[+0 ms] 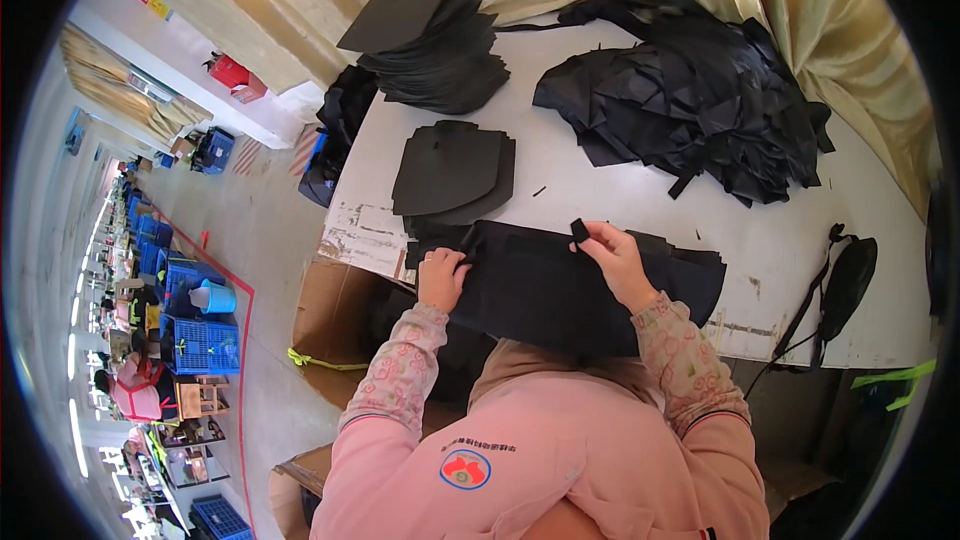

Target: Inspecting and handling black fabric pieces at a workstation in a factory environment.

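Note:
A wide black fabric panel point(540, 285) lies along the table's near edge and hangs a little over it. My left hand point(440, 278) is closed at the panel's left end, with a narrow black strip point(470, 238) by its fingertips; whether it grips strip or panel edge is unclear. Over the panel's right half, my right hand point(615, 262) pinches a small black fabric tab point(579, 231) between thumb and finger. Just beyond my left hand rests a short stack of dark, shaped panels point(450, 172). More black pieces point(690, 265) show under the panel's right end.
A tall stack of dark panels point(425, 35) stands at the far left of the white table point(560, 195). Behind, on the right, black fabric pieces point(690, 100) form a big heap. A black pouch with a strap point(848, 285) lies far right. Cardboard boxes point(335, 315) stand below left.

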The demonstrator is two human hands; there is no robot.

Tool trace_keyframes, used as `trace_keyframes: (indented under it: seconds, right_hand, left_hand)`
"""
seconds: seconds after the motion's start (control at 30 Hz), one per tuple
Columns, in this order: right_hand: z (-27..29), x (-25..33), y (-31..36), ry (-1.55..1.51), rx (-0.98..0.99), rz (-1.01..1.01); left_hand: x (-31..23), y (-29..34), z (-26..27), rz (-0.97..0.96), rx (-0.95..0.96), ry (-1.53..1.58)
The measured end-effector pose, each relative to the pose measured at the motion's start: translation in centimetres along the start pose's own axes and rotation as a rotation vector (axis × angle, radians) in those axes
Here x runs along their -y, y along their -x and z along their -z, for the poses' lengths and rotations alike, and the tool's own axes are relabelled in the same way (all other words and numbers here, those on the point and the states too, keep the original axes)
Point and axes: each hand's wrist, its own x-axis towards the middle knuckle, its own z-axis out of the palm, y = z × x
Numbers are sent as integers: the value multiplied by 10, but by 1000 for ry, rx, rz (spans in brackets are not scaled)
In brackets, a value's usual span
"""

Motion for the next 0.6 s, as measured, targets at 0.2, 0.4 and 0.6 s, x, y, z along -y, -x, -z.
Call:
trace_keyframes:
  seconds: [0.2,0.4,0.6]
  right_hand:
    - [14,-25,1,-34,-24,-15]
    - [19,-28,2,-2,-2,-16]
    - [18,-34,3,35,40,-28]
  left_hand:
    - [74,-7,12,686,-42,745]
    - [64,-58,44,209,-257,66]
    - [32,-113,14,-199,-92,-455]
